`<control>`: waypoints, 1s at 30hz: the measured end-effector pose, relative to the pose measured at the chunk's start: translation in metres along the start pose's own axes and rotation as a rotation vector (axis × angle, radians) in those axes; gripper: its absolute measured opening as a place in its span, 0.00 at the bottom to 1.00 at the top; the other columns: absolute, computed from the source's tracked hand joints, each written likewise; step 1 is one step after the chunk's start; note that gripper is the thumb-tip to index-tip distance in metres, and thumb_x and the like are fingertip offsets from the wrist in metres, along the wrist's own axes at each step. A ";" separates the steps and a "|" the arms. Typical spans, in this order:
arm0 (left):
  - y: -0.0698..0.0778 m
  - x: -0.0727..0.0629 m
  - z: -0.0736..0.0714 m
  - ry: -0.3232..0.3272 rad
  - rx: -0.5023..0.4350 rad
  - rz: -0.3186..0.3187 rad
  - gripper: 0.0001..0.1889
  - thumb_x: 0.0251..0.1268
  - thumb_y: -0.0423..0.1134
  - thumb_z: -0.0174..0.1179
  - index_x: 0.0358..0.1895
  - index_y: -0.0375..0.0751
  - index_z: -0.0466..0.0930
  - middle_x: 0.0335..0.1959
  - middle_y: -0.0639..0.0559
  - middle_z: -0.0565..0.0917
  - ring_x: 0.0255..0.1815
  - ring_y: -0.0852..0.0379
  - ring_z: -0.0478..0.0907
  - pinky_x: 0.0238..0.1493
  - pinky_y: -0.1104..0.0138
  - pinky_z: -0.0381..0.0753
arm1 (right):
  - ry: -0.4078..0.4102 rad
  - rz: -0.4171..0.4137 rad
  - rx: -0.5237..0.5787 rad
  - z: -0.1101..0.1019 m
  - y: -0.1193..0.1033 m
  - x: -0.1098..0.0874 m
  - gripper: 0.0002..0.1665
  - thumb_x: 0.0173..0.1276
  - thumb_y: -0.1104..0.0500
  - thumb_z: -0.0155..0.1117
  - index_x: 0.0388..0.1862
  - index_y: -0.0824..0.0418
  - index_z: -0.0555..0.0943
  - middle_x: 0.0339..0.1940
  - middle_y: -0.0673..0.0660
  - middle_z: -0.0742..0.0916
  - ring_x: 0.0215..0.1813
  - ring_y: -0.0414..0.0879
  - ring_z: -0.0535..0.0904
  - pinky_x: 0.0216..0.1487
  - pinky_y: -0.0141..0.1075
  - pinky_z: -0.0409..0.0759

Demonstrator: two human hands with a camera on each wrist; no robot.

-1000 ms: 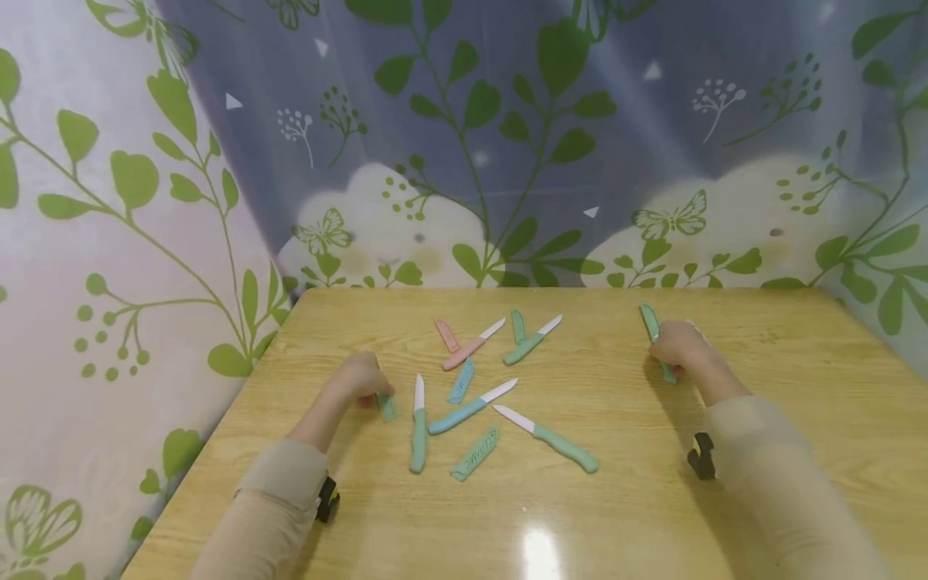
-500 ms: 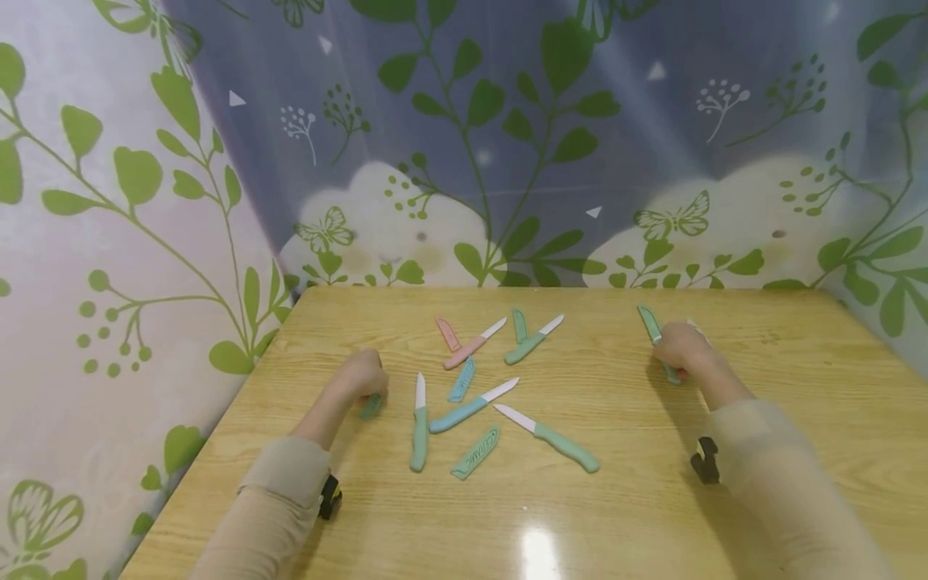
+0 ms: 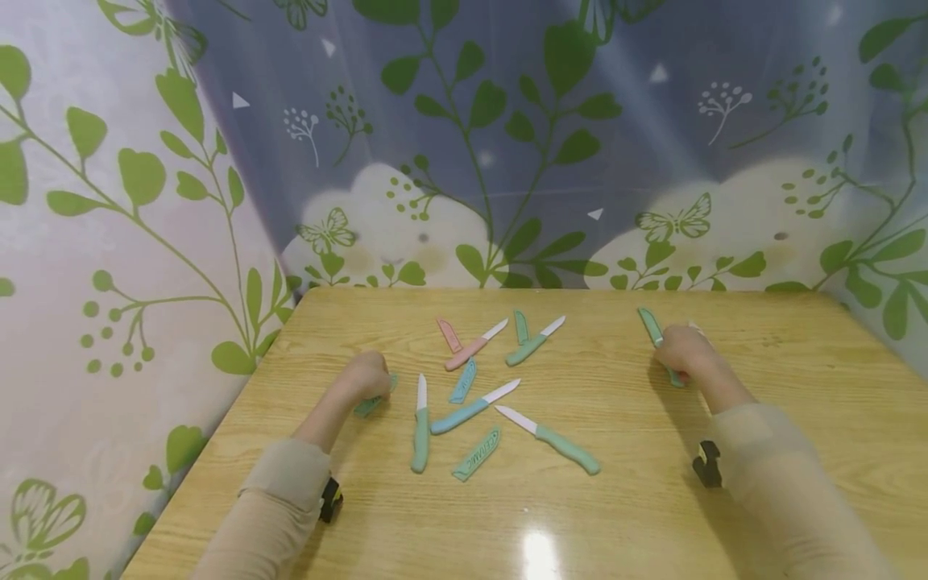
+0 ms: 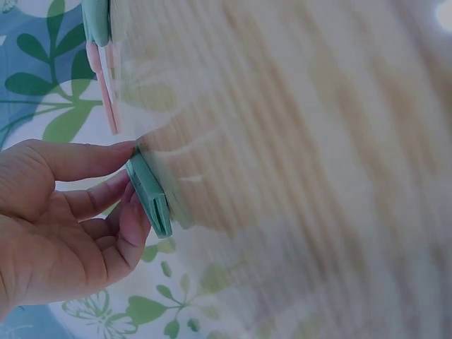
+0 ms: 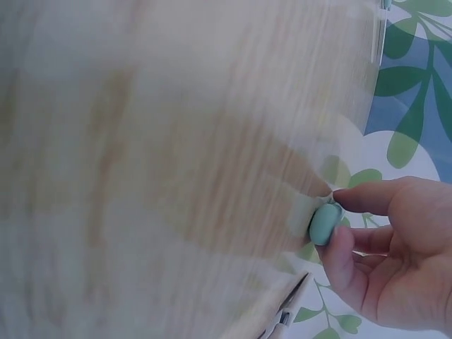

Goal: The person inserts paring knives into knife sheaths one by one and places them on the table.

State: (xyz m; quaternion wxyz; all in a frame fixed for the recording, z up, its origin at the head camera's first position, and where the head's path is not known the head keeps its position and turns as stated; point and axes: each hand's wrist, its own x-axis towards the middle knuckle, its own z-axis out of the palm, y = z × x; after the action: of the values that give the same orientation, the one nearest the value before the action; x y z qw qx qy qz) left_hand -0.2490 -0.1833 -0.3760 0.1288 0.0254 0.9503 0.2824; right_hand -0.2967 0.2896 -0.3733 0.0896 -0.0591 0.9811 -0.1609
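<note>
Green sheath [image 3: 369,405] has swivelled, part-hidden — left hand [image 3: 366,376] pinches it; right hand [image 3: 685,351] pinches half-hidden knife [image 5: 325,225].

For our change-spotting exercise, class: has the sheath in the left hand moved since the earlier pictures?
Yes: the sheath has swung its near end left, away from the blue knife.

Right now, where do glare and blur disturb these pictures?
Head view: white glare on the table at bottom; left wrist: bright spot top right, grain blurred, left hand and sheath clearer; right wrist: grain blurred too, right hand and handle clearer.
</note>
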 end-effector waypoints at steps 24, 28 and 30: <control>-0.005 -0.002 0.000 0.003 -0.014 0.026 0.16 0.47 0.26 0.59 0.11 0.43 0.65 0.08 0.58 0.60 0.09 0.65 0.55 0.12 0.77 0.57 | 0.135 -0.148 -0.041 0.002 -0.044 -0.006 0.16 0.67 0.59 0.48 0.19 0.63 0.68 0.12 0.50 0.69 0.13 0.39 0.59 0.16 0.29 0.60; -0.007 -0.002 -0.003 -0.006 -0.019 0.024 0.19 0.47 0.27 0.60 0.10 0.46 0.62 0.08 0.58 0.60 0.10 0.65 0.55 0.13 0.77 0.58 | 0.197 -0.228 -0.050 0.010 -0.075 -0.010 0.16 0.66 0.60 0.51 0.36 0.75 0.76 0.23 0.60 0.81 0.18 0.43 0.70 0.23 0.38 0.74; -0.008 -0.002 -0.004 -0.007 -0.016 0.020 0.18 0.47 0.27 0.60 0.10 0.46 0.62 0.08 0.58 0.60 0.10 0.65 0.55 0.13 0.77 0.58 | 0.202 -0.256 -0.042 0.015 -0.092 -0.014 0.18 0.66 0.60 0.53 0.43 0.76 0.76 0.28 0.62 0.84 0.20 0.44 0.73 0.25 0.39 0.76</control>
State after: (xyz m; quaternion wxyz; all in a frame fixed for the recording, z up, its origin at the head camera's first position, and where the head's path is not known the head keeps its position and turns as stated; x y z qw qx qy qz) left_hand -0.2476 -0.1921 -0.3769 0.1294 0.0349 0.9472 0.2913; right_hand -0.2726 0.2002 -0.3545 -0.0321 -0.1688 0.9728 -0.1555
